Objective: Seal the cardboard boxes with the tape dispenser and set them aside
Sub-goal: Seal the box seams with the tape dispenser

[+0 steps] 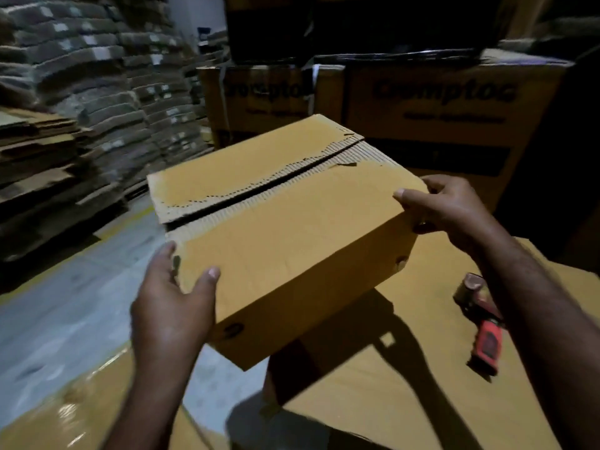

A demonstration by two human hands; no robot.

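A brown cardboard box [292,241] is held up in the air between both hands, tilted, its two top flaps closed with a dark open seam and torn paper along it. My left hand [172,306] grips its near left corner, thumb on the front face. My right hand [451,209] grips the right top edge, thumb on top and fingers curled over the side. A tape dispenser [480,323] with a red handle and a brown tape roll lies on a flat cardboard surface [406,384] under my right forearm.
Large printed cartons [454,105] are stacked behind the box. Piles of flattened cardboard [48,164] fill the left side. A shiny taped carton [65,414] sits at the lower left, with grey floor [65,303] between.
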